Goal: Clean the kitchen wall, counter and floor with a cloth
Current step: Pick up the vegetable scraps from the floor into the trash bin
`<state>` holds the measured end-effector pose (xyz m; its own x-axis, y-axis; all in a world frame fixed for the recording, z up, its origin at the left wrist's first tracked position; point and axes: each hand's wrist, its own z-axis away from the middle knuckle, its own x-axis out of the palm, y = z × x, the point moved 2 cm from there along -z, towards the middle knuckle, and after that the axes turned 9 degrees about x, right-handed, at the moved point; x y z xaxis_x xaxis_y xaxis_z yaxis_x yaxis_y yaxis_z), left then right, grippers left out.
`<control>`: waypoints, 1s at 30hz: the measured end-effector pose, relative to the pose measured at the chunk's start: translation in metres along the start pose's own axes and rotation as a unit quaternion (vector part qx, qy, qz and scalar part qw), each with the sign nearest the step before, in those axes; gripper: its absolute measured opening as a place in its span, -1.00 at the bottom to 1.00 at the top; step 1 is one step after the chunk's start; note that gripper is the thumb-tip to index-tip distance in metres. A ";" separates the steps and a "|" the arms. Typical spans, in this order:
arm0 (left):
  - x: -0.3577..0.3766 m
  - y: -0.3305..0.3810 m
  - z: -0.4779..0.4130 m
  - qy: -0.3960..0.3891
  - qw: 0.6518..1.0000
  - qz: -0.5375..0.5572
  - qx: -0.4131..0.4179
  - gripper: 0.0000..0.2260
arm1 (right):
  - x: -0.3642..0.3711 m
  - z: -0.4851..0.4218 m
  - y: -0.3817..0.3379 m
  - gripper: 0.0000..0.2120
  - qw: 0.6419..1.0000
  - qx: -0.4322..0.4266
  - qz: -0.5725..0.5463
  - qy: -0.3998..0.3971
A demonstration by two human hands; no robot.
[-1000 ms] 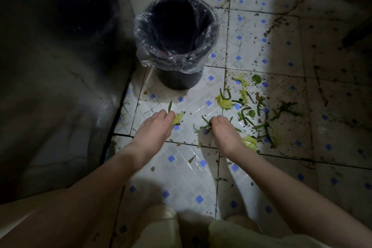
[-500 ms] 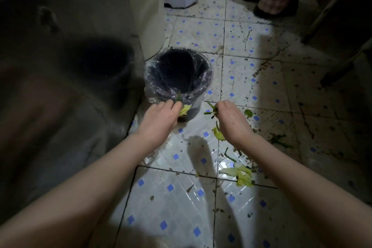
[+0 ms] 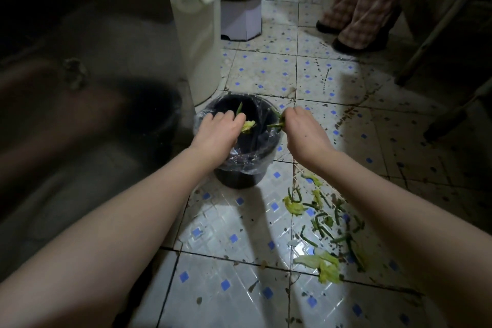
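A small black bin (image 3: 239, 178) lined with a clear plastic bag stands on the tiled floor (image 3: 234, 245). My left hand (image 3: 218, 133) hovers over its left rim and pinches a yellow-green leaf scrap (image 3: 248, 126) with a green stem. At the bin's right rim my right hand (image 3: 302, 133) grips a few green stems (image 3: 277, 122). More green stems and leaf scraps (image 3: 323, 224) lie scattered on the floor to the lower right. No cloth is in view.
A tall cream container (image 3: 197, 26) stands just behind the bin, with a steel pot on a pale stand (image 3: 241, 18) beyond it. A person's legs in plaid trousers (image 3: 364, 0) stand at the back right. A dark cabinet front (image 3: 80, 114) fills the left.
Both hands lifted their vegetable scraps off the floor and carried them forward over the bin. The view rose, showing the container and the person's legs.
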<state>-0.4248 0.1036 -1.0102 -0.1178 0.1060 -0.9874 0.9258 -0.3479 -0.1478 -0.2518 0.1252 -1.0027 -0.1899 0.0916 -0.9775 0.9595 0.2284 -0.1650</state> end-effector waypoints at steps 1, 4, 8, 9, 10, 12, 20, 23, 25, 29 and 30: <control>0.003 -0.002 -0.003 -0.006 1.000 -0.007 0.005 -0.67 | 0.001 -0.004 -0.002 -0.68 1.000 -0.003 0.006 -0.001; 0.014 -0.010 -0.009 -0.024 0.999 -0.023 0.013 -0.58 | 0.007 -0.015 -0.005 -0.70 1.000 -0.009 0.019 -0.004; 0.034 -0.021 -0.009 -0.056 0.998 -0.016 -0.013 -0.52 | 0.012 -0.026 -0.009 -0.75 1.000 -0.003 0.020 -0.013; 0.038 -0.021 -0.008 -0.059 0.998 -0.006 -0.021 -0.54 | 0.012 -0.029 -0.011 -0.73 1.000 -0.003 0.019 -0.016; 0.042 -0.021 -0.007 -0.060 0.998 0.003 -0.028 -0.55 | 0.012 -0.030 -0.014 -0.72 1.000 -0.004 0.017 -0.020; 0.046 -0.020 -0.003 -0.054 0.998 0.013 -0.043 -0.56 | 0.014 -0.033 -0.021 -0.70 1.000 -0.010 0.017 -0.025; 0.039 -0.034 0.031 -0.011 0.997 -0.001 -0.076 -0.61 | 0.039 -0.038 -0.056 -0.71 0.998 -0.036 -0.013 -0.041; 0.038 -0.040 0.043 -0.016 0.997 -0.004 -0.078 -0.63 | 0.049 -0.037 -0.060 -0.70 0.998 -0.045 -0.017 -0.047; 0.035 -0.043 0.048 -0.017 0.997 -0.003 -0.078 -0.63 | 0.053 -0.036 -0.059 -0.66 0.998 -0.034 -0.018 -0.059; 0.028 -0.042 0.048 -0.013 0.997 -0.001 -0.076 -0.63 | 0.052 -0.031 -0.051 -0.60 0.997 -0.013 -0.022 -0.075; 0.027 -0.039 0.047 -0.009 0.997 -0.004 -0.070 -0.64 | 0.050 -0.029 -0.047 -0.59 0.997 -0.012 -0.020 -0.073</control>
<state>-0.4809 0.0760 -1.0338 -0.1294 0.0917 -0.9873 0.9661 -0.2127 -0.1464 -0.3127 0.1473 -1.0401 -0.1941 -0.0598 -0.9791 0.9463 0.2517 -0.2030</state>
